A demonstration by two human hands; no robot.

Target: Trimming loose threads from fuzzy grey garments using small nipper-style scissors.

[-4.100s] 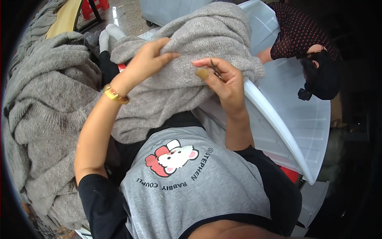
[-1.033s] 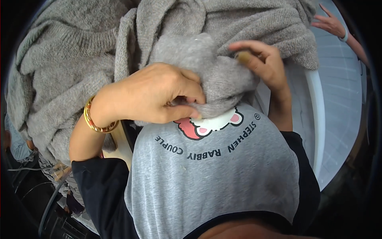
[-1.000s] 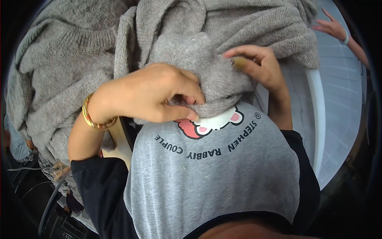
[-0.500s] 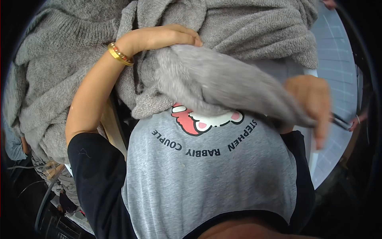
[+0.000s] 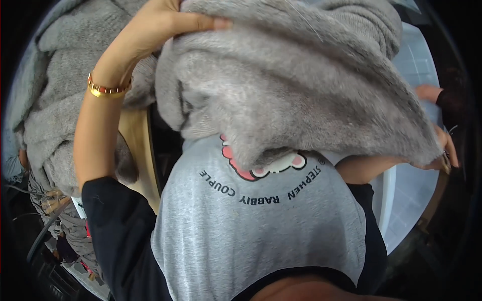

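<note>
A broad piece of fuzzy grey knit fabric [image 5: 301,100] is spread between my two hands, in front of my shirt. At the upper left, my left hand [image 5: 168,22] grips its upper edge, the thumb lying over the cloth. At the far right, my right hand [image 5: 446,146] is at the fabric's corner. The cloth hides part of that hand, and its visible fingers are bent around the edge. Between the hands the fabric sags in soft folds, its lower part touching my shirt.
More grey knit cloth [image 5: 75,85] is heaped on the left. A wooden edge [image 5: 135,145] shows below it. To the right lies a pale, curved tabletop [image 5: 419,200]. Another person's hand [image 5: 428,93] with a dark sleeve reaches in above my right hand.
The fabric has been lifted and spread wider. My left hand has moved up and left with it; my right hand has moved farther right. Another person's hand has come nearer.
</note>
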